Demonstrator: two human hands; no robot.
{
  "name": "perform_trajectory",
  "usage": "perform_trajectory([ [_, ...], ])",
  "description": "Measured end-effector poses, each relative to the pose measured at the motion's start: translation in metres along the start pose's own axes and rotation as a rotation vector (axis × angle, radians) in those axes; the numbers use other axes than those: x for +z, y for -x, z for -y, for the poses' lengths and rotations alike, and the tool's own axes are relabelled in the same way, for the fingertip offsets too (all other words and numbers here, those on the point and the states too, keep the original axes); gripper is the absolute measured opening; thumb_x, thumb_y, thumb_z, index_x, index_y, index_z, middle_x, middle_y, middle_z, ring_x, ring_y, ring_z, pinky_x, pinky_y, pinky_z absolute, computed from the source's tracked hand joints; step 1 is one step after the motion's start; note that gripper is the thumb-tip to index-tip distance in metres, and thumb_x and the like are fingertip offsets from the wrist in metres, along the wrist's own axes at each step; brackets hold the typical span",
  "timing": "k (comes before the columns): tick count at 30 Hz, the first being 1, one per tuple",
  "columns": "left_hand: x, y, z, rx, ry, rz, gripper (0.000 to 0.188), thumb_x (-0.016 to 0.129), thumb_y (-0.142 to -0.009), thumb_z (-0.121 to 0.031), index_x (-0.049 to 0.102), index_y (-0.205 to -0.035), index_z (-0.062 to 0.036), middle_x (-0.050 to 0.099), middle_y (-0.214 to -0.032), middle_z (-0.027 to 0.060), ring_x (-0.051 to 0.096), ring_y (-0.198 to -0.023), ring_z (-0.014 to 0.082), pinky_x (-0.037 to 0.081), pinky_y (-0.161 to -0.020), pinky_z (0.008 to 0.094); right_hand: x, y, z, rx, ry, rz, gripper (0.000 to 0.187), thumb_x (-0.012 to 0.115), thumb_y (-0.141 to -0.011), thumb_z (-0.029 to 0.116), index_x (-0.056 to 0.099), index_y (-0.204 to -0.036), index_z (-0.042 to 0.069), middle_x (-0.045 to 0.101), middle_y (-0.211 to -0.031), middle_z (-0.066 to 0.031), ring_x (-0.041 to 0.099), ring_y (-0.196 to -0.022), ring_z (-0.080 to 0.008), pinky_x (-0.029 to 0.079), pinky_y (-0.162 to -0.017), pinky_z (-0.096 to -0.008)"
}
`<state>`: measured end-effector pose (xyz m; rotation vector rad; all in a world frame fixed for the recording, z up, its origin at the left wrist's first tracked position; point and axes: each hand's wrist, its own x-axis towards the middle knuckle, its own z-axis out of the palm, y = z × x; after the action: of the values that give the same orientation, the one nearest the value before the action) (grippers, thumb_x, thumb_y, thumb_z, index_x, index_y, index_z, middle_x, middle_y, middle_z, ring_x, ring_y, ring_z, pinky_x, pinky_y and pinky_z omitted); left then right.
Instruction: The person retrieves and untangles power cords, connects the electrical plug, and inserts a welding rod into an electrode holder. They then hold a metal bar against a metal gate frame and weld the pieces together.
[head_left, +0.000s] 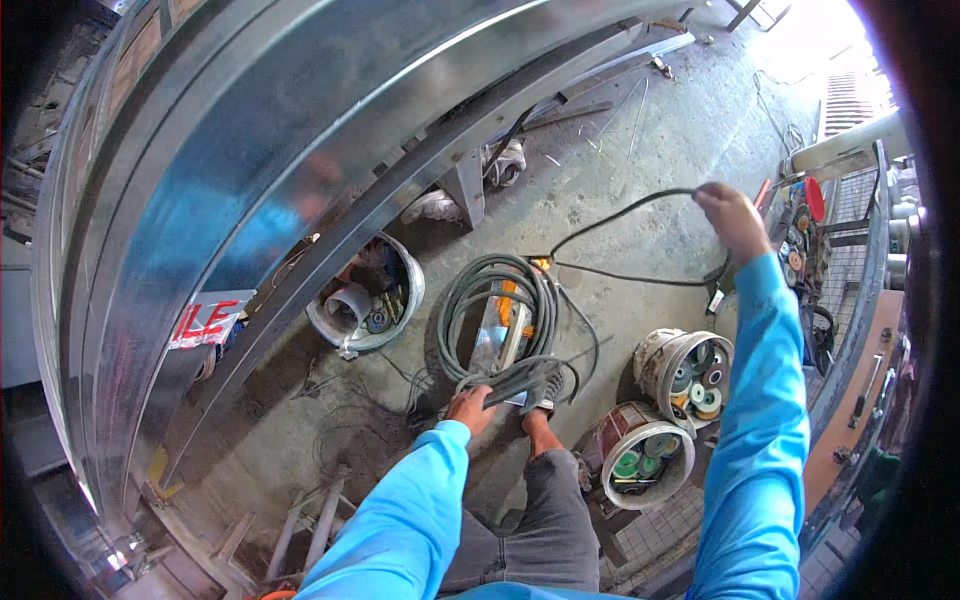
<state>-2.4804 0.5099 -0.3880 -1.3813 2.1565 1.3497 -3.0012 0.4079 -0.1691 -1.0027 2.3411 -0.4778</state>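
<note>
A thick dark cable [545, 310] lies in several loops in front of my feet. My left hand [472, 408] is closed round the near side of that coil, where some loops are blurred by motion. Out to the right, my right hand [735, 220] is raised and pinches a stretch of the same cable, drawn into a long, narrow loop. From there the cable runs back to the coil's far side. Inside the loops a grey and orange object [512, 325] shows partly; its kind is hidden. My shoe [545, 388] touches or nearly touches the coil.
Large curved metal panels [300, 150] rise along the left. A white bucket [415, 285] of mixed parts stands beside them. On the right are two buckets of round discs, an upper bucket [655, 360] and a lower bucket [610, 450], near a cluttered rack [850, 400].
</note>
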Motion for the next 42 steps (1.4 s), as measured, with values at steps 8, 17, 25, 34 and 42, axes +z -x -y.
perform_trajectory([
  [8, 0.003, 0.020, 0.009, 0.038, -0.007, 0.029, 0.037, 0.073, -0.069, -0.022, 0.060, -0.100, -0.0090, 0.064, -0.099, 0.0186, 0.058, -0.099, 0.0396, 0.045, -0.088, 0.0465, 0.164, 0.027, -0.027, -0.529, 0.257, 0.440, 0.031, 0.051, -0.091, 0.026, 0.062, -0.110, 0.005, 0.069, -0.096, -0.0159, 0.067, -0.086, -0.0314, 0.052, -0.078, -0.0425],
  [17, 0.018, 0.007, -0.020, -0.112, 0.488, -0.150, 0.047, 0.072, -0.078, -0.036, 0.059, -0.107, -0.0008, 0.067, -0.097, 0.0159, 0.065, -0.095, 0.0300, 0.050, -0.080, 0.0435, 0.141, 0.000, -0.320, 0.324, -0.300, -0.441, 0.023, 0.048, -0.093, 0.021, 0.049, -0.071, 0.016, 0.048, -0.054, -0.0001, 0.051, -0.046, -0.0154, 0.039, -0.038, -0.0334],
  [25, 0.048, 0.025, 0.100, -0.303, 0.535, -0.270, 0.040, 0.069, -0.076, -0.023, 0.064, -0.111, -0.0043, 0.068, -0.090, 0.0115, 0.063, -0.083, 0.0239, 0.049, -0.075, 0.0388, 0.046, -0.036, -0.188, -0.027, -0.585, -0.584, 0.016, 0.049, -0.096, 0.019, 0.059, -0.095, 0.007, 0.055, -0.072, -0.0076, 0.055, -0.059, -0.0196, 0.045, -0.052, -0.0345],
  [34, 0.018, 0.028, 0.086, -0.394, 0.930, -0.578, 0.017, 0.071, -0.083, -0.020, 0.064, -0.094, -0.0083, 0.061, -0.085, -0.0019, 0.055, -0.076, 0.0099, 0.046, -0.063, 0.0304, -0.045, 0.024, -0.035, 0.096, -0.924, -0.180, 0.021, 0.051, -0.096, 0.027, 0.054, -0.102, 0.007, 0.053, -0.071, -0.0023, 0.050, -0.056, -0.0129, 0.043, -0.051, -0.0283],
  [42, 0.006, 0.075, 0.031, -0.459, 1.300, -0.468, 0.006, 0.061, -0.082, -0.008, 0.056, -0.086, -0.0099, 0.064, -0.095, 0.0064, 0.057, -0.094, 0.0189, 0.052, -0.079, 0.0384, 0.087, 0.116, -0.132, 0.433, -1.089, -0.002, 0.009, 0.047, -0.087, 0.015, 0.047, -0.085, 0.007, 0.054, -0.071, -0.0086, 0.055, -0.059, -0.0208, 0.047, -0.055, -0.0338],
])
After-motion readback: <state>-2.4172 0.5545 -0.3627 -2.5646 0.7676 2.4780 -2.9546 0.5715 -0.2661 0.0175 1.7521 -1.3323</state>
